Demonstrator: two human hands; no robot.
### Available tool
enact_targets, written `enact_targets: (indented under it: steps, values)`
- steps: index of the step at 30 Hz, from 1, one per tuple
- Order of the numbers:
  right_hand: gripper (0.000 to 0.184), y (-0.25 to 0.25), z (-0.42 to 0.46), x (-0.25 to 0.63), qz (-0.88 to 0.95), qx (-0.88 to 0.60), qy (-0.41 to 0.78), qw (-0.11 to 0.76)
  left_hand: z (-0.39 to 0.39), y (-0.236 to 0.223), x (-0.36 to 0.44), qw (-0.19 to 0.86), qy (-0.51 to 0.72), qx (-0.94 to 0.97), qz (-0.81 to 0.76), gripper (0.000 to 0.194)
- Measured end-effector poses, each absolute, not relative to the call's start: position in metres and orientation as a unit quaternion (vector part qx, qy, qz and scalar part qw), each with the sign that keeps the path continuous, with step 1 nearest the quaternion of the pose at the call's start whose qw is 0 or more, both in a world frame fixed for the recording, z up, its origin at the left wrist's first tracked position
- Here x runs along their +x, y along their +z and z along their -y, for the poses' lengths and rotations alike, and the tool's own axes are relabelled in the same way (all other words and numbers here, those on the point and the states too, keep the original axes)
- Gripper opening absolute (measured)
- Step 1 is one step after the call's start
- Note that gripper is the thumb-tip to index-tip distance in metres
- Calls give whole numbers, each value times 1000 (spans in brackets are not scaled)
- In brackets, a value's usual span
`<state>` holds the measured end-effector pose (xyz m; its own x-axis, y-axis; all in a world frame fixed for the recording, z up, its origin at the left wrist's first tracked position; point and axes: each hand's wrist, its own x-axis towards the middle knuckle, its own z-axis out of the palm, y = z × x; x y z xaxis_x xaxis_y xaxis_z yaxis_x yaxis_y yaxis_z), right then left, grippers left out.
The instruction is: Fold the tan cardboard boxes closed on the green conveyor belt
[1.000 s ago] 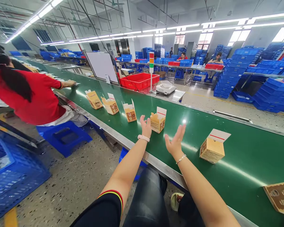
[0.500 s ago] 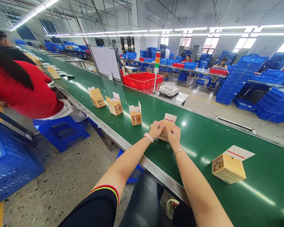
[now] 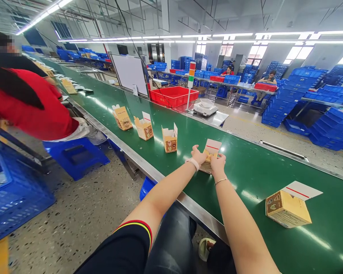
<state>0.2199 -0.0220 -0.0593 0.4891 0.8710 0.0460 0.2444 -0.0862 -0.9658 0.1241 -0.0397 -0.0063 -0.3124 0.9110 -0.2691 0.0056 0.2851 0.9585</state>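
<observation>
While forward, hands [image 3: 199, 156] [image 3: 218, 163] at carton [image 3: 206, 166]

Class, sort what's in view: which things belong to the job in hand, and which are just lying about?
In the job, it seems:
- left hand and right hand, at the box
- three boxes to its left
- right-hand box
- belt

Apparently just around:
- red bin
- scale
- whiteboard
- blue crate
</observation>
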Motion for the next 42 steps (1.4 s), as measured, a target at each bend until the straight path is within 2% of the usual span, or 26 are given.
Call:
enact_targets:
  steps: [8, 14, 18, 22, 28, 36, 42]
  values:
    - [37, -47, 42, 232, 426, -648, 290, 561, 51, 4, 150, 489, 478, 316, -658, 62]
    - [37, -11, 70, 255, 407, -602, 258, 637, 86, 26, 154, 397, 557, 390, -616, 40]
    - [27, 33, 99, 279, 398, -502, 254, 725, 120, 53, 160, 300, 646, 525, -465, 28]
    - [27, 79, 147, 294, 438, -348, 229, 797, 149, 86, 167, 235, 661, 650, -292, 14]
    - [31, 106, 198, 297, 509, -292, 225, 778, 172, 108, 179, 206, 603, 746, -191, 4]
    - [33, 107, 208, 301, 531, -262, 246, 767, 180, 106, 176, 125, 605, 767, -173, 3]
    - [27, 108, 213, 300, 538, -279, 230, 762, 177, 102, 179, 98, 622, 756, -177, 3]
